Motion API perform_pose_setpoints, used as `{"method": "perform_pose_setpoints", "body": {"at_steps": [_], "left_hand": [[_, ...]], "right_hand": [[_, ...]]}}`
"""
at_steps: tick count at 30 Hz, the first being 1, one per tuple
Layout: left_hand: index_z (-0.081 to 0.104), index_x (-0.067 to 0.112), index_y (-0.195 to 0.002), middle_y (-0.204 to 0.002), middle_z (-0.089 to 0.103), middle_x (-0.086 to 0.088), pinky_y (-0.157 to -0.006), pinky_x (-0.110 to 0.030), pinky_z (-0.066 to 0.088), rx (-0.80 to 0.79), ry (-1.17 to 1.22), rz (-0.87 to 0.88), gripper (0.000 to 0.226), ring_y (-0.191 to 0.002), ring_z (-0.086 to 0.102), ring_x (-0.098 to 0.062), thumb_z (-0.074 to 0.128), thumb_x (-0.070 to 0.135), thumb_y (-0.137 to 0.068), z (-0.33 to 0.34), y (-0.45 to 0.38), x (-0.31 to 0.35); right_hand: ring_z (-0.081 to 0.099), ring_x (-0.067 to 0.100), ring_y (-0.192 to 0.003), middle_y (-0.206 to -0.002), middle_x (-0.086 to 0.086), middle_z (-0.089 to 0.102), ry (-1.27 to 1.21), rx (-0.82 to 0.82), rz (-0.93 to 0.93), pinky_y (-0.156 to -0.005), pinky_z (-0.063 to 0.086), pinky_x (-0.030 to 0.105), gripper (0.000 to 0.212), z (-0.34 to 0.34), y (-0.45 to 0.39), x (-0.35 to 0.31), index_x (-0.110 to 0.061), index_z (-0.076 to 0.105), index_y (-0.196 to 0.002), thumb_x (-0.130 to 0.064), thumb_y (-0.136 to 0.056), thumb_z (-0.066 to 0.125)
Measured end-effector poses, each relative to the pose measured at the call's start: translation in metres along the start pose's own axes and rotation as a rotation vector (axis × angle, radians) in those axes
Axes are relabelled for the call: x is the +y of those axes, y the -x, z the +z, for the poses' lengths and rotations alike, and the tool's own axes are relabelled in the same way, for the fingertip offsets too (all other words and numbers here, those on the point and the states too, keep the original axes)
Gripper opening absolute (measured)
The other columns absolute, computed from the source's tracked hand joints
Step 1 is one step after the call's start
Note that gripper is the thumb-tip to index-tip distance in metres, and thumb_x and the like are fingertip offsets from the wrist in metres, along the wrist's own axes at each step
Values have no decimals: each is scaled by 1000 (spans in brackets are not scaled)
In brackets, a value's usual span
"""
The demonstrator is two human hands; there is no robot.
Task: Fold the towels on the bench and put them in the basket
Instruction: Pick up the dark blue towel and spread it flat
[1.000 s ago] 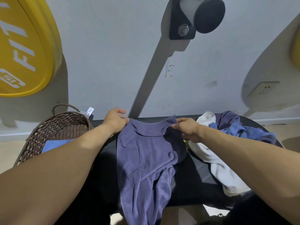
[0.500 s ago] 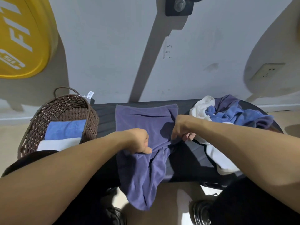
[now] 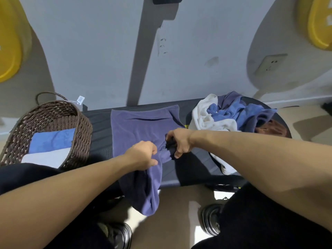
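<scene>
The wicker basket (image 3: 53, 119) at the bench's (image 3: 98, 126) left end holds folded towels (blue over white). The left hand (image 3: 143, 155) and right hand (image 3: 179, 141), now closer together than half a second ago, each pinch the bunched purple towel (image 3: 140, 126); its far half lies flat, its near end hanging over the edge. A towel heap (image 3: 231, 114) sits right.

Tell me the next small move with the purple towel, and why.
Probably lift the gripped near edge and carry it toward the wall to fold the purple towel in half. Its far half lies flat on the bench; its near half hangs over the front edge, and the left hand and right hand both grip it mid-length.
</scene>
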State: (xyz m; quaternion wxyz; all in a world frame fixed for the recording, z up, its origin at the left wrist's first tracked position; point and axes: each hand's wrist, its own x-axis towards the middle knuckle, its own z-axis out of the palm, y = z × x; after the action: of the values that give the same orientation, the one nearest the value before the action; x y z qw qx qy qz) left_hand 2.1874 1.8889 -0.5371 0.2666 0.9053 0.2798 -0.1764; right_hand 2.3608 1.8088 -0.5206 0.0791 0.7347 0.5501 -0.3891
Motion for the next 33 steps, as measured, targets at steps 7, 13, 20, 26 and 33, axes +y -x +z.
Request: {"method": "perform_pose_setpoints", "body": {"at_steps": [7, 13, 20, 26, 33], "left_hand": [[40, 16, -66, -60, 38, 8, -57, -22, 34, -115, 170, 244, 37, -58, 34, -8, 66, 39, -79, -2, 34, -8], [47, 24, -68, -61, 45, 12, -58, -14, 35, -347, 238, 214, 30, -56, 42, -3, 66, 45, -81, 36, 63, -16], [61, 21, -77, -66, 64, 6, -71, -32, 51, 253, 308, -43, 24, -64, 57, -7, 81, 32, -69, 6, 41, -44], [56, 20, -84, -85, 63, 1, -77, -35, 49, 270, 93, -189, 36, -84, 59, -22, 85, 33, -67, 3, 28, -92], [61, 24, -74, -70, 64, 8, -74, -31, 51, 170, 114, -160, 19, -75, 63, -18, 80, 22, -73, 5, 29, -99]], "right_hand": [[60, 25, -111, -122, 4, 64, 1, 24, -34, -96, 50, 33, 65, -10, -14, 1, -12, 60, -128, -31, -72, 87], [60, 24, -83, -105, 7, 71, 99, 24, 15, -68, 46, 28, 37, -18, -32, -20, -11, 72, -103, -36, -77, 81], [62, 31, -88, -106, 11, 69, 242, 51, 53, -73, 51, 33, 25, -11, -39, -25, -8, 71, -106, -23, -87, 63], [60, 18, -58, -73, 6, 67, 27, -40, 55, -56, 52, 26, 8, -34, -37, -10, -14, 65, -77, -7, -78, 69], [56, 15, -46, -67, 7, 65, 203, -347, 183, -44, 47, 18, 6, -15, -16, 18, -9, 71, -83, -6, -77, 71]]}}
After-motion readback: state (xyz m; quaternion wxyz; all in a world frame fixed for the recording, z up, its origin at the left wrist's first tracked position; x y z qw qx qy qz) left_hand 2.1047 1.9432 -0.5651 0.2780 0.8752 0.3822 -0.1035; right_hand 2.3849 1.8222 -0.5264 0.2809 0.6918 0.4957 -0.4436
